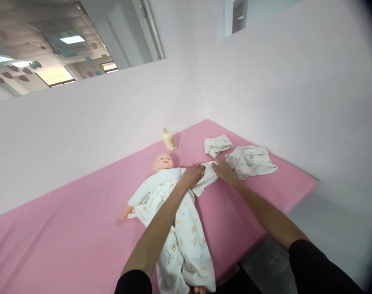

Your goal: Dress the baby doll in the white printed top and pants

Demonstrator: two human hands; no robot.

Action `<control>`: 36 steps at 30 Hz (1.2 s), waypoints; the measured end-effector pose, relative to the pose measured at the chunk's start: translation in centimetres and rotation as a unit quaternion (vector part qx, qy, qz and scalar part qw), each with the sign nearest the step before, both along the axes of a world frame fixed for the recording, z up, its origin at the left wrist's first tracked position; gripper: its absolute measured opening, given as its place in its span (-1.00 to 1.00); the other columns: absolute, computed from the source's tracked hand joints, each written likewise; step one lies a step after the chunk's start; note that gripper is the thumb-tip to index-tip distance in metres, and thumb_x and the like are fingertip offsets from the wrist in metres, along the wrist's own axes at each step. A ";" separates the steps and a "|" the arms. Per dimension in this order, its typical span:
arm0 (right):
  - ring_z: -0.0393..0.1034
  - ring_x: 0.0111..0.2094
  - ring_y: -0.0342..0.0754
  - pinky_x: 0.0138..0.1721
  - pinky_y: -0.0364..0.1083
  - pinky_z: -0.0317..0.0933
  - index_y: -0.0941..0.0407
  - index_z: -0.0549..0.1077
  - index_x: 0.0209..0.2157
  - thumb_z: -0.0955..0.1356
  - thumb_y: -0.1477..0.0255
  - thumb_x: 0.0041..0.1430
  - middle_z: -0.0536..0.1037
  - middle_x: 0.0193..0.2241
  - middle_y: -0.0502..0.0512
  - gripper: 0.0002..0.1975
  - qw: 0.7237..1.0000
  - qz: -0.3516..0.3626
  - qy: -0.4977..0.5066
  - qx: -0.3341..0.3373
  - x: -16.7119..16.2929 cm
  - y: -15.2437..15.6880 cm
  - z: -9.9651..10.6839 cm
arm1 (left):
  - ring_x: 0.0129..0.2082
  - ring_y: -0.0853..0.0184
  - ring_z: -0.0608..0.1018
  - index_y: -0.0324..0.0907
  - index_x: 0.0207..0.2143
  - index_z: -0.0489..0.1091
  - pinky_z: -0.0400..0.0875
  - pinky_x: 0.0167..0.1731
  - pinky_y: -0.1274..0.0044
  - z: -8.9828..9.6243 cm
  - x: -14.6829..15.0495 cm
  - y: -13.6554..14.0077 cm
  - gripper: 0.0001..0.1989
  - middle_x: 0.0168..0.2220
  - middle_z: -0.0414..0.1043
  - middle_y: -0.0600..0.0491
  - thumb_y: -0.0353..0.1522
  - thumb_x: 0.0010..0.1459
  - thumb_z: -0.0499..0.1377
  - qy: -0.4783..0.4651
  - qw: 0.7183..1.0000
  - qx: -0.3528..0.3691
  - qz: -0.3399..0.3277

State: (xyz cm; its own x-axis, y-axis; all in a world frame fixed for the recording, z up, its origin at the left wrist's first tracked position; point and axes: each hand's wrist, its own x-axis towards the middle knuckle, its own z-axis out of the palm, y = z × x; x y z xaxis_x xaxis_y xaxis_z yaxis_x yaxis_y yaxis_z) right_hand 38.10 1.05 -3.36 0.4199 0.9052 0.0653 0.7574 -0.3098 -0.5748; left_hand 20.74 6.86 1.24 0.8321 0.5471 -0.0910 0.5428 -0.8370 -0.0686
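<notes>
A baby doll (163,161) lies on its back, dressed in a white top and printed white trousers (190,228). Its sleeve (209,173) on the right side stretches out across the pink surface. Near the shoulder end, my left hand (193,176) is closed over this sleeve with fingers curled. At the far end of the same sleeve, my right hand (224,170) pinches the cloth between thumb and fingers. Whatever part of the doll's arm is inside the sleeve is hidden. The doll's other hand (126,211) sticks out of its cuff on the left.
A cream pump bottle (169,139) stands beyond the doll's head. Folded printed cloth (217,145) and a crumpled white garment (253,161) lie to the right. The pink table (81,228) meets white walls at the back and right; its front edge is near me.
</notes>
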 end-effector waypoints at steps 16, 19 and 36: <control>0.33 -0.33 0.02 -0.37 -0.07 0.02 0.11 0.31 -0.33 0.13 0.38 0.27 0.49 -0.33 0.17 -0.80 0.997 -0.066 0.018 0.037 2.5 0.5 -0.4 | 0.01 0.14 0.50 -0.21 0.06 0.26 0.38 -0.15 0.41 0.3 -1.6 0.7 -0.64 0.02 0.42 -0.11 -0.17 0.39 -0.04 -0.104 0.989 -0.062 0.081; 0.33 -0.33 0.03 -0.37 -0.07 0.03 0.10 0.31 -0.32 0.12 0.39 0.28 0.49 -0.33 0.16 -0.79 0.997 -0.073 0.020 0.035 2.5 0.4 -0.5 | 0.02 0.13 0.50 -0.23 0.05 0.25 0.37 -0.13 0.40 0.8 -1.5 0.5 -0.64 0.04 0.40 -0.15 -0.17 0.40 -0.07 -0.125 0.983 -0.073 0.114; 0.30 -0.01 0.14 0.00 0.03 0.17 0.13 0.32 -0.17 0.17 0.35 0.32 0.42 -0.09 0.30 -0.81 0.985 -0.014 -0.050 0.164 -1.9 -4.1 1.3 | 0.13 0.11 0.46 -0.21 0.14 0.28 0.32 0.09 0.35 0.8 -1.2 -0.3 -0.54 0.10 0.42 -0.16 -0.12 0.33 0.06 -0.067 0.990 -0.041 0.114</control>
